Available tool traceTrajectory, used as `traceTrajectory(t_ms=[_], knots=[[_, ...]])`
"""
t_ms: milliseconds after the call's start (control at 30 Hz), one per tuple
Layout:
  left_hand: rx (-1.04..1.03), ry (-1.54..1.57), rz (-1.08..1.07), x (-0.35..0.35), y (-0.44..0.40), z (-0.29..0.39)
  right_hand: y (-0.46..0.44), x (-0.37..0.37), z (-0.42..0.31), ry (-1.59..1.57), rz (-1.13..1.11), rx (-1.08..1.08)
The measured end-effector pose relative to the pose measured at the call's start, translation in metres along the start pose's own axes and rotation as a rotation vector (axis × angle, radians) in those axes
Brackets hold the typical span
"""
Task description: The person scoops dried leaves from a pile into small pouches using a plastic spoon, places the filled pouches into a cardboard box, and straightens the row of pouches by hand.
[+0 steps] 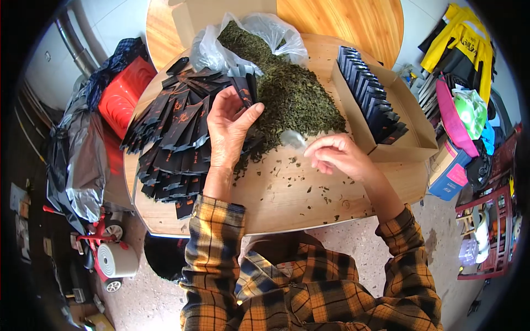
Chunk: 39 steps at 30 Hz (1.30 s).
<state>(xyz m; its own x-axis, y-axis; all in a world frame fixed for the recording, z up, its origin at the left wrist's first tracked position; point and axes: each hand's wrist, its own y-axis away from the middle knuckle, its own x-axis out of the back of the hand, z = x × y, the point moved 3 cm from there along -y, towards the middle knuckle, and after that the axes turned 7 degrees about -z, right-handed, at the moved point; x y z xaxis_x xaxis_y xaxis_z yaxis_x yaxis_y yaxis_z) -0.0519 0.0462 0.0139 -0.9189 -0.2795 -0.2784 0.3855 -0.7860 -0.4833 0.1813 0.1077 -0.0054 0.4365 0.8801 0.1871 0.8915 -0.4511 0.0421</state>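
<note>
Between the thumb and fingers of my left hand (pixel 229 121) is a small black packet (pixel 243 91), held upright over the table. My right hand (pixel 338 153) pinches the handle of a clear spoon (pixel 293 139), whose bowl lies at the lower edge of a heap of dried green leaves (pixel 298 99). More leaves spill from an open clear plastic bag (pixel 207 51) behind the heap. Left of my left hand, many flat black packets (pixel 176 118) with orange print are spread in a pile. A cardboard box (pixel 408 121) at the right holds a row of upright dark packets (pixel 367 94).
The round wooden table (pixel 276 212) has loose leaf bits along its near part. A red plastic stool (pixel 127 91) stands at the left. Blue and pink boxes (pixel 450 175) stand on the floor to the right. A black bin (pixel 163 258) is below the table's edge.
</note>
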Motion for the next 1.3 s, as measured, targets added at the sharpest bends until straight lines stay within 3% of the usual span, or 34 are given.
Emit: traceTrajectory(t_ms=[133, 267, 333, 533, 733, 1033, 1300], knots=[[0.001, -0.042, -0.021, 0.0, 0.0, 0.0, 0.003, -0.016, -0.011, -0.242, -0.195, 0.025], [0.004, -0.021, -0.025, -0.001, 0.0, 0.0, 0.008, -0.029, -0.023, -0.238, -0.265, 0.002], [0.01, -0.032, -0.03, -0.002, 0.001, 0.001, 0.005, -0.031, -0.016, -0.085, -0.131, 0.106], [0.036, -0.048, -0.046, -0.004, 0.002, -0.002, 0.001, -0.017, -0.013, 0.112, 0.232, -0.001], [0.028, -0.081, -0.068, -0.005, 0.001, -0.005, -0.015, 0.0, -0.01, 0.317, 0.389, -0.049], [0.02, -0.06, -0.083, -0.006, 0.001, -0.005, -0.044, 0.006, 0.016, 0.087, 0.478, 0.078], [-0.007, -0.066, -0.218, -0.021, 0.007, -0.001, -0.007, 0.019, -0.034, -0.02, 0.616, 0.267]])
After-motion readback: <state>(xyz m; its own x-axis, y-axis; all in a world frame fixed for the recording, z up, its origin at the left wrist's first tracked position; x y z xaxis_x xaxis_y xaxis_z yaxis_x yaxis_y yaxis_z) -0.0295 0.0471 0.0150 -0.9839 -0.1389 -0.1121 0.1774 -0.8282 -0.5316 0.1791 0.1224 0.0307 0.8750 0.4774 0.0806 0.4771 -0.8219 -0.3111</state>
